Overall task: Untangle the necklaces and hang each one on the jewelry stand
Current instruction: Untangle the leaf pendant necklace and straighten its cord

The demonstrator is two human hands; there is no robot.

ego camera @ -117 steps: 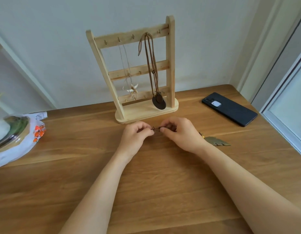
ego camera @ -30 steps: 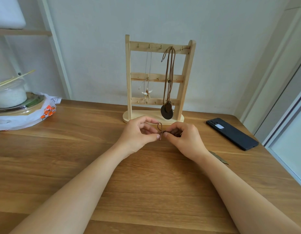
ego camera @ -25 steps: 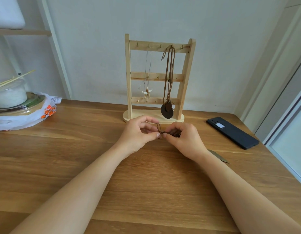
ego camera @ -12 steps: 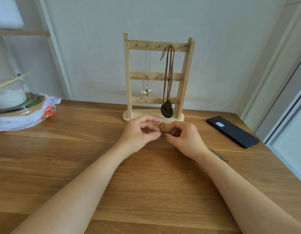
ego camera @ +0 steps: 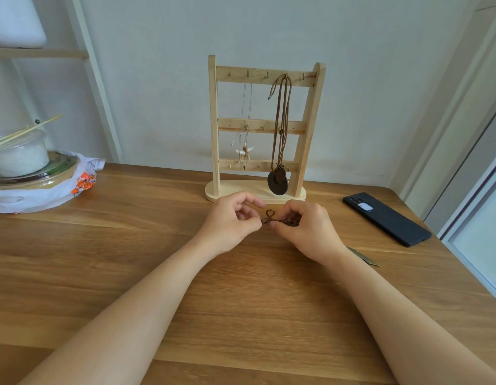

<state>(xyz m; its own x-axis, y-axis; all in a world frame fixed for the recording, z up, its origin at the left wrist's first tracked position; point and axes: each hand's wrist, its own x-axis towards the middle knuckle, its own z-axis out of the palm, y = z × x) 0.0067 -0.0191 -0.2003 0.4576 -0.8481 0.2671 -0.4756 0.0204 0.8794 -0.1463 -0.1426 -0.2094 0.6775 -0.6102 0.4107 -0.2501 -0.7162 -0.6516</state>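
Note:
A wooden jewelry stand [ego camera: 213, 123] with three hook rails stands at the back of the table. On its top rail hang a thin pale necklace with a starfish charm [ego camera: 246, 153] and a brown cord necklace with a dark round pendant [ego camera: 278, 182]. Just in front of the stand, my left hand [ego camera: 231, 222] and my right hand [ego camera: 308, 230] pinch a brown cord necklace [ego camera: 269, 216] between fingertips; a small loop of it sticks up between them. Its metal leaf pendant [ego camera: 364, 258] peeks out behind my right wrist on the table.
A black phone [ego camera: 387, 218] lies flat at the right of the wooden table [ego camera: 130, 259]. At the left sit stacked food containers in a white plastic bag [ego camera: 32, 187], with chopsticks on top. A wall runs close behind the stand; the table's right edge is near the phone.
Over the last second my hands stay in the same place, fingers working the knot; the small cord loop between them shifts slightly. Since the earliest frame my head has tilted up.

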